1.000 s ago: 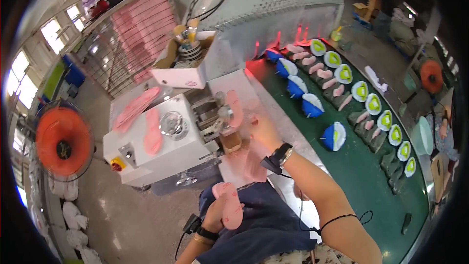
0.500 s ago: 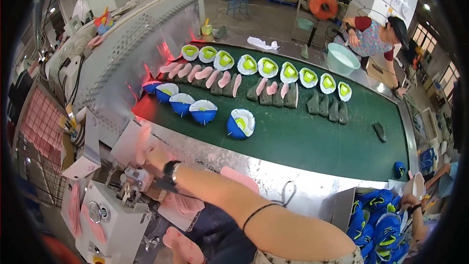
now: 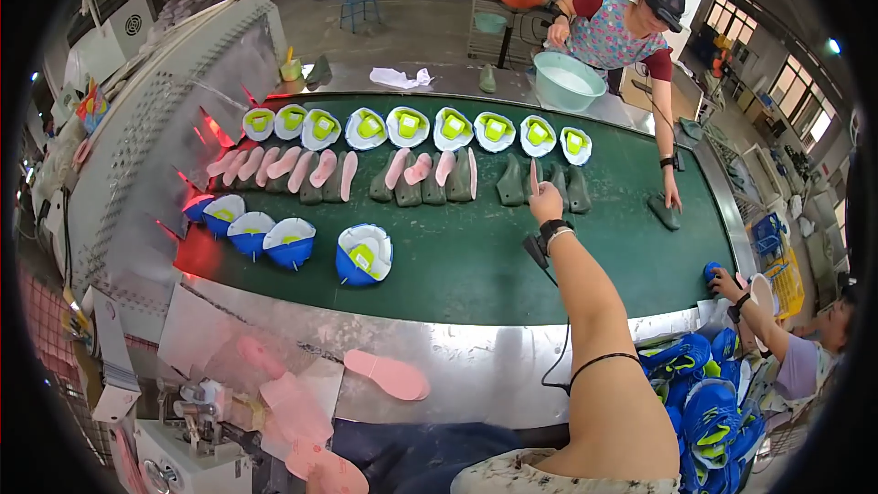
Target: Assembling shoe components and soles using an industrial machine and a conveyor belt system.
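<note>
My right hand [image 3: 546, 205] reaches out over the green conveyor belt [image 3: 476, 265], a black band on its wrist. It pinches a thin pink insole [image 3: 533, 174], seen edge-on, just above the dark green shoe lasts [image 3: 512, 185] in the middle row. To the left, other lasts carry pink insoles [image 3: 416, 167]. Behind them runs a row of white and green shoe uppers [image 3: 453, 126]. Blue uppers [image 3: 364, 254] sit at the near left of the belt. My left hand is out of view.
A pink insole [image 3: 389, 373] lies on the steel ledge [image 3: 512, 357], with a small white machine [image 3: 183, 444] at lower left. A co-worker's hand [image 3: 670, 197] touches a last across the belt, beside a teal basin [image 3: 567, 82]. Blue shoes [image 3: 704, 393] fill a bin on the right.
My right hand left the machine at my left and stretched out across the belt to the row of dark lasts. My view turned from the machine to the belt.
</note>
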Demonstrator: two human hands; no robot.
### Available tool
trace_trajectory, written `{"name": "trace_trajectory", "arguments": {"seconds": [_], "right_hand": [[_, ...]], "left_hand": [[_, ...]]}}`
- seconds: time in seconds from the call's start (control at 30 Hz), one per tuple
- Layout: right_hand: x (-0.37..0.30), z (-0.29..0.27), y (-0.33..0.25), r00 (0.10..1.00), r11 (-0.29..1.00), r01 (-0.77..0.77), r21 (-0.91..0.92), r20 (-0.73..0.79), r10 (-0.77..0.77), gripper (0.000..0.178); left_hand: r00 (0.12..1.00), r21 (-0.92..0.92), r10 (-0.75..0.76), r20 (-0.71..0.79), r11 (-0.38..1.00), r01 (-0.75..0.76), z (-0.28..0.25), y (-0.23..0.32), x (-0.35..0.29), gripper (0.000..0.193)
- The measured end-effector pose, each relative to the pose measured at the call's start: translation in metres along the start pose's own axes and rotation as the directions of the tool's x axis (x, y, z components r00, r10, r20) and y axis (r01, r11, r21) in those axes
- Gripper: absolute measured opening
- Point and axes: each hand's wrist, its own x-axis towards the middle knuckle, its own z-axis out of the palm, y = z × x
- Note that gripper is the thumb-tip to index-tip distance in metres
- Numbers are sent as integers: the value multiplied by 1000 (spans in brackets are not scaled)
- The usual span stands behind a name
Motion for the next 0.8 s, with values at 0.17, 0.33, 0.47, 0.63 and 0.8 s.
{"name": "trace_trajectory", "arguments": {"seconds": [0.17,0.33,0.47,0.63,0.8], "right_hand": [[-19,41,-40,999,938,-33,344,-26,44,41],[-226,-19,-244,607,838,65,542,645,-464,17],[-395,-92,-282,73,505,80,859,501,-863,28],[-483,-90,-290,93,373,88,924,365,-926,20],[-465,-6,-296,299,285,157,946,229,-926,21]], "left_hand": [[986,-71,-107,-128,993,98,-11,-7,15,35],[982,15,52,-183,999,-50,-33,-20,24,40],[581,839,735,349,32,-544,8,-16,18,41],[618,638,786,-24,488,-596,-23,-17,9,30],[887,-87,443,-128,886,-455,-17,-26,-12,41]]}}
